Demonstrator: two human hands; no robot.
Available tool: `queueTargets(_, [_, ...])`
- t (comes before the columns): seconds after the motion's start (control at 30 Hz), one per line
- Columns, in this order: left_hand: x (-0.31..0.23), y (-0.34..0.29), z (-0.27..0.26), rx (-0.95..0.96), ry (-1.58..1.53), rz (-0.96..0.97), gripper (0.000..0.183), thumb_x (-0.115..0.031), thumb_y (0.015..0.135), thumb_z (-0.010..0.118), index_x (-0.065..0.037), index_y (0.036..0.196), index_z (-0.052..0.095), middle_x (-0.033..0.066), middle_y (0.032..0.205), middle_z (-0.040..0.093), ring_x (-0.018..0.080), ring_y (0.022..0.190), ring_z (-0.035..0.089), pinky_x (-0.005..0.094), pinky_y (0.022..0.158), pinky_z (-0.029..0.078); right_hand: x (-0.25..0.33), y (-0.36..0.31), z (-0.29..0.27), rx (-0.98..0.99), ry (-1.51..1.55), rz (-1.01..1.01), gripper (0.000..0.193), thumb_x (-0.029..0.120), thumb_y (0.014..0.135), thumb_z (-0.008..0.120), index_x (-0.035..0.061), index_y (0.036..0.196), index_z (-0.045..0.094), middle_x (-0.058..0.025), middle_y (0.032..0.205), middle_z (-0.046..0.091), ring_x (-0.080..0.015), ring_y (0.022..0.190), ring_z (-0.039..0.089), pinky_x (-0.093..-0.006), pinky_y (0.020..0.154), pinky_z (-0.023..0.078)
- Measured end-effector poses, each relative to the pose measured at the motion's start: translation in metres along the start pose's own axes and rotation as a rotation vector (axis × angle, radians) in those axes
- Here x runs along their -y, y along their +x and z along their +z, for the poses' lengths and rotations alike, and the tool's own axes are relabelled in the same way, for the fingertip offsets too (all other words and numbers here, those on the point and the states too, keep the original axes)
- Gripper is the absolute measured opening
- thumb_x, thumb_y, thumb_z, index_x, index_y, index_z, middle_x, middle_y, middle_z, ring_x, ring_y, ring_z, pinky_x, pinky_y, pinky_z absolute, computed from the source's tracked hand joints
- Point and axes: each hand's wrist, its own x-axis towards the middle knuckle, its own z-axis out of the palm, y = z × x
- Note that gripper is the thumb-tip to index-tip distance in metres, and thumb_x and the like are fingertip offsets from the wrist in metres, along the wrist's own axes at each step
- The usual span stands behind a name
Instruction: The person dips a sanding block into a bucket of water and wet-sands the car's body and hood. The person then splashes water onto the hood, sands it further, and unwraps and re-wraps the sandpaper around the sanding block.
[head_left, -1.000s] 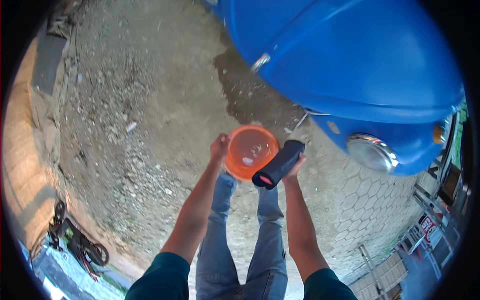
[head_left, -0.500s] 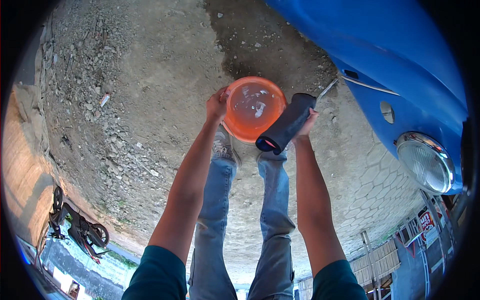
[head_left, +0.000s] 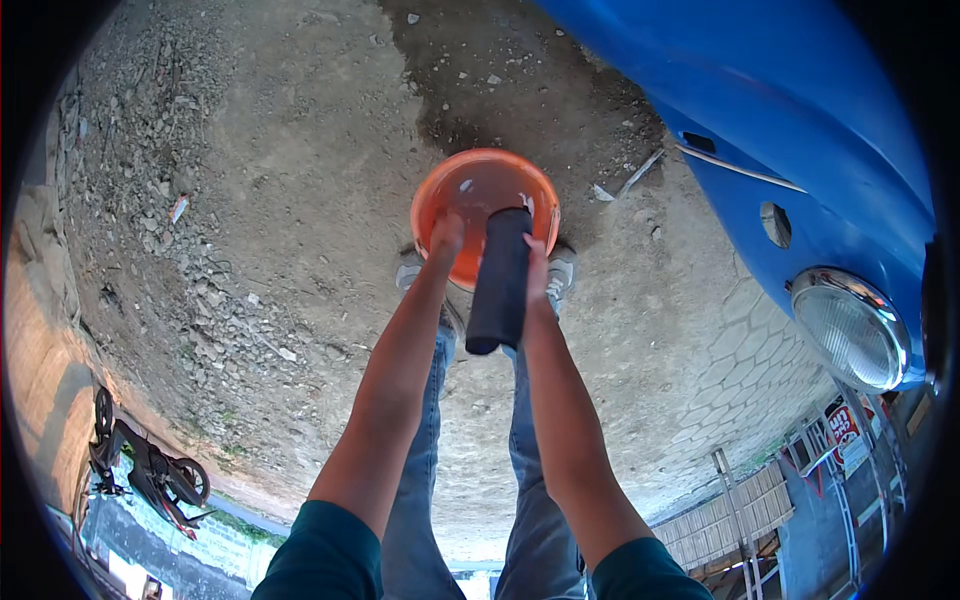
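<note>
Nearest: left forearm [head_left: 385,400] and right forearm [head_left: 568,430] run up from teal sleeves [head_left: 330,548], converging ahead of the body.

Right hand [head_left: 538,268] has firm hold of a dark roll [head_left: 500,285], fingers curled at its right side. Roll slants, far end over the orange basin [head_left: 424,198], near end out past the rim toward the legs.

Left hand [head_left: 447,235] blurred, reaching over the basin's left part; cannot tell how open it is, or whether it touches rim or roll.

Step in hand, my reading: handling the roll at the basin, right hand carrying it, left free to assist. Next move would call for a steady right grip and a clear choice for the left, rim or roll.

Basin sits just ahead of the shoes [head_left: 563,272], seemingly on the ground; pale glints inside, contents uncertain.

Beyond: dark wet patch [head_left: 470,70] behind the basin, rubble [head_left: 200,290] off left, blue vehicle [head_left: 800,120] with round headlamp [head_left: 852,328] at right.
</note>
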Motion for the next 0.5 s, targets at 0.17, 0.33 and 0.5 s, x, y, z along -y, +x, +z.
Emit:
queueTargets(0.17, [-0.032, 0.048, 0.028, -0.105, -0.042, 0.040, 0.043, -0.033, 0.102, 0.045, -0.004, 0.126, 0.063, 0.0090, 0.124, 0.065, 0.0205, 0.113, 0.060, 0.0360, 0.099, 0.046, 0.027, 0.087, -0.007, -0.266, -0.077, -0.173, 0.060, 0.053, 0.090, 0.057, 0.0101, 0.132, 0.056, -0.0127, 0.119, 0.066, -0.0304, 0.093, 0.069, -0.0436, 0.083, 0.057])
queueTargets(0.33, [-0.015, 0.005, 0.015, 0.176, 0.362, 0.295, 0.048, -0.034, 0.103, 0.041, -0.004, 0.136, 0.059, 0.0206, 0.136, 0.061, 0.0323, 0.134, 0.051, 0.0375, 0.113, 0.035, 0.001, 0.048, 0.036, -0.360, 0.008, -0.008, 0.062, 0.060, 0.089, 0.062, 0.0169, 0.133, 0.057, -0.0085, 0.119, 0.066, -0.0277, 0.106, 0.065, -0.0462, 0.093, 0.052])
queueTargets(0.5, [-0.011, 0.004, 0.021, 0.059, 0.283, 0.154, 0.046, -0.032, 0.102, 0.045, -0.002, 0.134, 0.060, 0.0202, 0.135, 0.061, 0.0318, 0.132, 0.053, 0.0365, 0.113, 0.036, -0.023, 0.043, 0.032, -0.471, -0.345, -0.108, 0.087, 0.063, 0.091, 0.059, 0.0123, 0.154, 0.028, -0.0133, 0.148, 0.047, -0.0322, 0.129, 0.052, -0.0469, 0.102, 0.048])
